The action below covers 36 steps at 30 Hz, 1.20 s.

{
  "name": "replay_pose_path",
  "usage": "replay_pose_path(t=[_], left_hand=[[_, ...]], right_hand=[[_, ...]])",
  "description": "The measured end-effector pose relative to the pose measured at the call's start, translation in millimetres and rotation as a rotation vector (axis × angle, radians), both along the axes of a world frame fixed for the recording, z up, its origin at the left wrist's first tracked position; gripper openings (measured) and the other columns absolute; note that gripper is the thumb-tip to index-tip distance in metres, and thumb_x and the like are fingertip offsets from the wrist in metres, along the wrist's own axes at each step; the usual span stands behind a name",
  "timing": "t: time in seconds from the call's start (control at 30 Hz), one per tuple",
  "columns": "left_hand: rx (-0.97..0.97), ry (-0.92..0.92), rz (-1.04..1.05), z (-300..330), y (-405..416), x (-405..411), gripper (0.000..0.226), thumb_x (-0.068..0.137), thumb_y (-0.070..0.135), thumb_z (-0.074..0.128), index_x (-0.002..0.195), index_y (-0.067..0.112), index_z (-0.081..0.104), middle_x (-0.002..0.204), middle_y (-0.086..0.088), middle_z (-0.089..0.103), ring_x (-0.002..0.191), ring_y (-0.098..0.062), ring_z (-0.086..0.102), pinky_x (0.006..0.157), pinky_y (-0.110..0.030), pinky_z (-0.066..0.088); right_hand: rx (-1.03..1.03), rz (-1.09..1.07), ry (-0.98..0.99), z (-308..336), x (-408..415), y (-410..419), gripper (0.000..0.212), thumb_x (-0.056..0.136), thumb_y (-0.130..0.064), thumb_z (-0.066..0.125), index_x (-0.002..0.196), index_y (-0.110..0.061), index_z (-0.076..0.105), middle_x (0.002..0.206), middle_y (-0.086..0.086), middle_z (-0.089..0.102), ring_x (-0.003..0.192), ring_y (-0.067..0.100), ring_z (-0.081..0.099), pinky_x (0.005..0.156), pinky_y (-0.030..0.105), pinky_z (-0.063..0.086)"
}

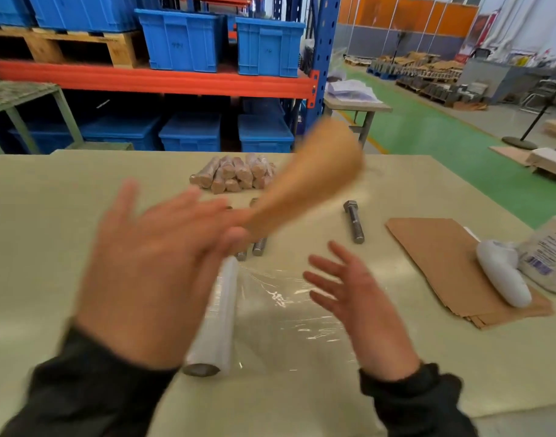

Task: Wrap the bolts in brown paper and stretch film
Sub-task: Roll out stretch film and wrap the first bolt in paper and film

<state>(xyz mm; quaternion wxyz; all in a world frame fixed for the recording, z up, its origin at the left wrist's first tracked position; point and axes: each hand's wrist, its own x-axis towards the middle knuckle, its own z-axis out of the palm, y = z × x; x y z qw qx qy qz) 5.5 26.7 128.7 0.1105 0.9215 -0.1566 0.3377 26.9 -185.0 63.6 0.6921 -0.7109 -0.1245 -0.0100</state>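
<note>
My left hand (150,263) is raised and blurred, its thumb and fingers pinching the narrow end of a brown-paper-wrapped bolt (314,175) that flares up to the right. My right hand (352,294) hovers open with spread fingers over a pulled-out sheet of clear stretch film (289,323). The film roll (219,313) lies under my left hand. One bare bolt (354,220) lies to the right. Threaded ends of two more bolts (259,246) show below the paper. A pile of several wrapped bolts (235,173) sits at the back.
A stack of brown paper sheets (443,257) lies on the right of the beige table (49,247), with a white hand tool (503,275) and a white labelled container (551,257) on it. Blue crates (182,42) on racking stand behind.
</note>
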Motion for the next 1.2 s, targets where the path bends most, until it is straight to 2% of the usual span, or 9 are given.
replay_pose_path(t=[0.1,0.23,0.37,0.5,0.67,0.77,0.93,1.03,1.2], left_hand=[[0.097,0.149,-0.135,9,-64,12,0.030,0.089,0.039,0.046,0.105,0.028,0.069,0.114,0.004,0.066,0.111,-0.020,0.060,0.107,-0.054,0.014],[0.251,0.459,-0.108,-14,-87,38,0.038,0.098,0.047,0.027,0.131,0.042,0.046,0.149,0.019,0.028,0.141,-0.004,0.013,0.110,-0.038,-0.018],[0.105,0.531,0.010,-46,-63,44,0.049,0.093,0.055,0.023,0.139,0.042,0.030,0.151,0.018,0.023,0.140,-0.005,0.015,0.114,-0.036,-0.005],[-0.045,0.683,0.344,-69,-11,42,0.058,0.089,0.057,0.036,0.143,0.039,0.022,0.152,0.006,0.016,0.136,-0.021,0.021,0.110,-0.037,0.026],[-0.207,0.772,0.299,-82,-6,37,0.054,0.092,0.047,0.043,0.142,0.036,0.026,0.150,0.004,0.007,0.133,-0.025,0.017,0.108,-0.036,0.027],[-0.344,0.688,0.269,-82,-7,41,0.042,0.098,0.032,0.035,0.139,0.027,0.037,0.149,-0.001,0.023,0.134,-0.025,0.023,0.108,-0.031,0.018],[-0.523,0.705,0.301,-82,4,45,0.049,0.094,0.021,0.048,0.141,0.020,0.035,0.143,-0.012,0.035,0.128,-0.030,0.035,0.106,-0.037,0.024],[-0.623,0.881,0.355,-87,10,47,0.067,0.088,0.028,0.057,0.145,0.028,0.022,0.133,-0.018,0.039,0.114,-0.036,0.046,0.093,-0.039,0.037],[-0.906,0.933,0.341,-90,32,48,0.069,0.080,0.034,0.068,0.138,0.030,0.031,0.104,-0.013,0.051,0.079,-0.028,0.056,0.065,-0.032,0.041]], right_hand=[[0.238,-0.155,0.035,12,9,-34,0.066,0.047,-0.074,0.072,0.103,-0.040,0.063,0.103,-0.006,0.070,0.097,0.016,0.067,0.073,0.031,0.056],[0.178,-0.382,0.174,-1,13,-61,0.060,0.049,-0.049,0.082,0.101,-0.028,0.062,0.087,-0.012,0.071,0.082,0.007,0.068,0.060,0.025,0.055],[-0.027,-0.526,0.325,-22,7,-67,0.021,0.069,-0.037,0.071,0.084,-0.029,0.060,0.085,-0.011,0.065,0.083,0.009,0.060,0.069,0.025,0.046],[-0.104,-0.622,0.339,-17,4,-71,0.016,0.075,-0.032,0.070,0.080,-0.028,0.054,0.085,-0.012,0.059,0.078,0.004,0.053,0.062,0.019,0.036],[0.990,-0.216,0.233,10,16,-62,0.052,0.075,-0.038,0.069,0.121,-0.015,0.063,0.122,0.006,0.063,0.113,0.025,0.059,0.096,0.045,0.043],[1.180,-0.087,0.259,11,31,-43,0.038,0.086,-0.042,0.057,0.111,-0.016,0.069,0.120,0.008,0.064,0.109,0.029,0.062,0.084,0.044,0.052],[0.629,-0.374,0.619,-35,43,-18,0.032,0.090,-0.027,0.055,0.119,-0.013,0.056,0.110,0.008,0.067,0.102,0.028,0.062,0.084,0.041,0.050],[0.193,-0.481,0.557,-46,41,-19,0.006,0.086,-0.027,0.059,0.085,-0.021,0.057,0.094,-0.001,0.064,0.095,0.024,0.059,0.088,0.041,0.047],[-0.094,-0.524,0.465,-44,35,-12,0.017,0.088,-0.026,0.056,0.071,-0.028,0.053,0.080,-0.009,0.059,0.077,0.009,0.054,0.076,0.030,0.039]])
